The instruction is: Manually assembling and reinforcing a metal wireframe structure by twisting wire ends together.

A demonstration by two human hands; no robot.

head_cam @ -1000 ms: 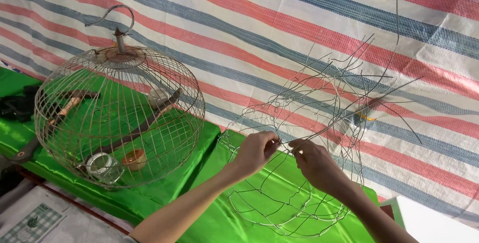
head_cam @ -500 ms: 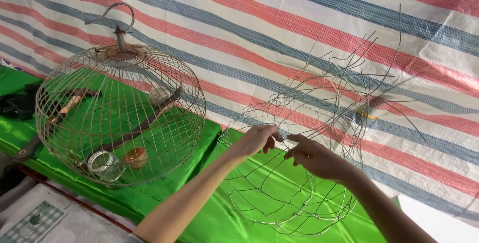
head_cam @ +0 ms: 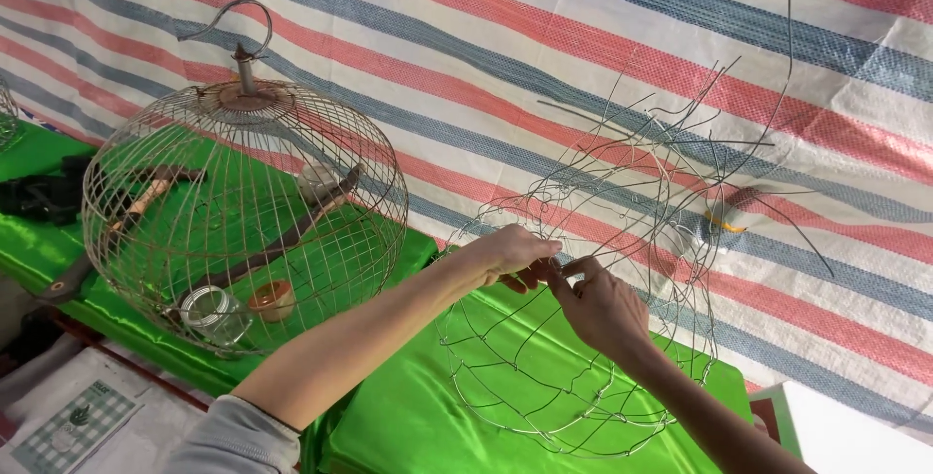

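An unfinished round wire cage frame [head_cam: 544, 386] stands on the green cloth, with loose wire ends sticking up and out at its top right. My left hand [head_cam: 513, 252] and my right hand [head_cam: 601, 307] meet at a wire on its upper front. Both pinch that wire with their fingertips, almost touching each other. A finished domed wire birdcage [head_cam: 243, 211] with a hook on top stands to the left, apart from my hands. Inside it are a wooden perch, a small glass jar [head_cam: 212, 311] and a small brown cup [head_cam: 272, 297].
A green satin cloth [head_cam: 408, 416] covers the table. A red, blue and white striped tarp [head_cam: 544, 36] hangs behind. Dark tools [head_cam: 39, 197] lie at the far left. A printed paper [head_cam: 68, 425] lies below the table edge at the lower left.
Both hands have stayed on the same wire, with the fingers shifting slightly closer together. The view has drifted a little.
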